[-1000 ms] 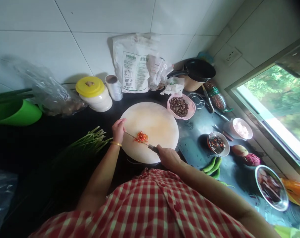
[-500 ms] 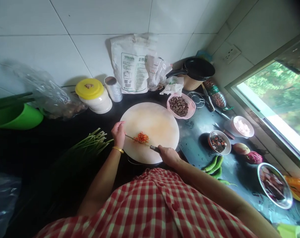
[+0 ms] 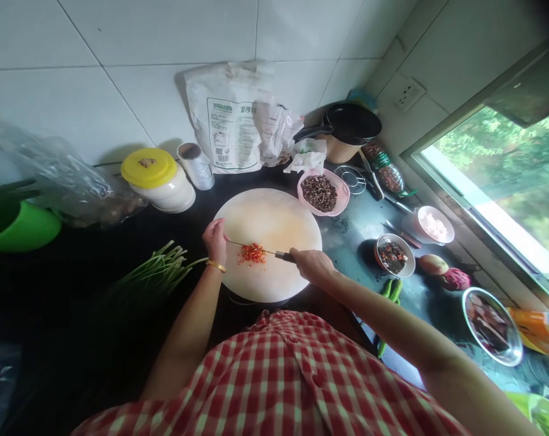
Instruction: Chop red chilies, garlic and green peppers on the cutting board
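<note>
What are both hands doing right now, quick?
Left hand: at the tip of the knife, fingers curled; I can't tell if it's pinching the blade.
Right hand: closed, holding the knife by its handle.

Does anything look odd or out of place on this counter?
One small oddity: a pale brown lump sits on a yellow jar lid, an unusual resting place; I can't tell what it is. Chopped red bits lie loose by the knife on the round board, which seems ordinary.
</note>
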Action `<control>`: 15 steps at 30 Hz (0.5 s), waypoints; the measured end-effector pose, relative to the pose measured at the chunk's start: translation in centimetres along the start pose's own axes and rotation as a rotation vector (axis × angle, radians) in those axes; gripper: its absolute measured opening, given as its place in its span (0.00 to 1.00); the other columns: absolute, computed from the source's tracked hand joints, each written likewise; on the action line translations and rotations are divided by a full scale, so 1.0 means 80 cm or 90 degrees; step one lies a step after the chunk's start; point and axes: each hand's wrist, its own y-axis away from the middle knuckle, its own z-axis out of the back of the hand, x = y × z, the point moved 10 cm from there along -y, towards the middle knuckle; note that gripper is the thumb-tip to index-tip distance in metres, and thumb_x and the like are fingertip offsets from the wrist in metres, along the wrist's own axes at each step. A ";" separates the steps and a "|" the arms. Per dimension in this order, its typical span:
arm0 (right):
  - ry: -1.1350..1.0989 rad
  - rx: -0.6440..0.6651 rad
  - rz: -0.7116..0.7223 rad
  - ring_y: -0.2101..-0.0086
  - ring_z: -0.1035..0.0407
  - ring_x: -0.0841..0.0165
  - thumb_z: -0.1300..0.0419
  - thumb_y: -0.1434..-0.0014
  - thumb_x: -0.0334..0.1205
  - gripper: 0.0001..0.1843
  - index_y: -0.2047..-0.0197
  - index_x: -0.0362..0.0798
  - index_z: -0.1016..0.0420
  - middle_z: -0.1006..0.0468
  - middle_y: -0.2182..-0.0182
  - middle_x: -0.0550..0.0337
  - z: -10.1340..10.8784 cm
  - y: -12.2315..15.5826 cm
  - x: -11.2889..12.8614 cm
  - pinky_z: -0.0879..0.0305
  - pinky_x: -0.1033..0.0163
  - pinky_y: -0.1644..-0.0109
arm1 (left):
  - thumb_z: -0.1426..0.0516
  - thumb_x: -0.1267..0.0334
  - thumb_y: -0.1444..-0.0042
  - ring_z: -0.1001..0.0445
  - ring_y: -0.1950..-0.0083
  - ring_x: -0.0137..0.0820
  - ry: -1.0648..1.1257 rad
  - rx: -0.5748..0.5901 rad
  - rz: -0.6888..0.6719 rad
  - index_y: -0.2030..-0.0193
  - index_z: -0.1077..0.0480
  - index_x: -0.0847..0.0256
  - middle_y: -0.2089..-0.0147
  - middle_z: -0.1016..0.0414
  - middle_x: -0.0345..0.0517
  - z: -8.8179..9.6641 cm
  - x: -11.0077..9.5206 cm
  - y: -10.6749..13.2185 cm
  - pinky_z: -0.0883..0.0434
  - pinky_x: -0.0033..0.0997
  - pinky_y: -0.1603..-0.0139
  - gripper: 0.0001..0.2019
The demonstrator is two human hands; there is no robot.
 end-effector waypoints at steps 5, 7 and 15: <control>-0.025 0.009 -0.024 0.67 0.29 0.66 0.54 0.39 0.37 0.11 0.53 0.51 0.38 0.24 0.66 0.56 -0.009 -0.006 -0.010 0.44 0.67 0.69 | 0.50 0.58 0.46 0.42 0.84 0.19 -0.036 0.052 -0.035 0.63 0.29 0.64 0.78 0.33 0.36 -0.019 -0.008 -0.003 0.42 0.21 0.82 0.13; -0.014 -0.009 -0.010 0.67 0.29 0.65 0.54 0.40 0.37 0.12 0.53 0.51 0.38 0.24 0.67 0.56 -0.001 -0.010 -0.012 0.44 0.66 0.69 | 0.49 0.59 0.47 0.43 0.84 0.18 -0.024 0.033 -0.024 0.63 0.29 0.64 0.76 0.33 0.37 -0.018 -0.005 -0.008 0.42 0.21 0.81 0.13; -0.014 0.006 -0.027 0.66 0.29 0.65 0.55 0.40 0.35 0.13 0.53 0.51 0.38 0.24 0.65 0.56 -0.004 -0.021 -0.020 0.43 0.66 0.69 | 0.50 0.57 0.47 0.41 0.83 0.19 -0.030 0.057 -0.036 0.62 0.29 0.64 0.77 0.33 0.37 -0.025 0.002 -0.010 0.41 0.21 0.80 0.14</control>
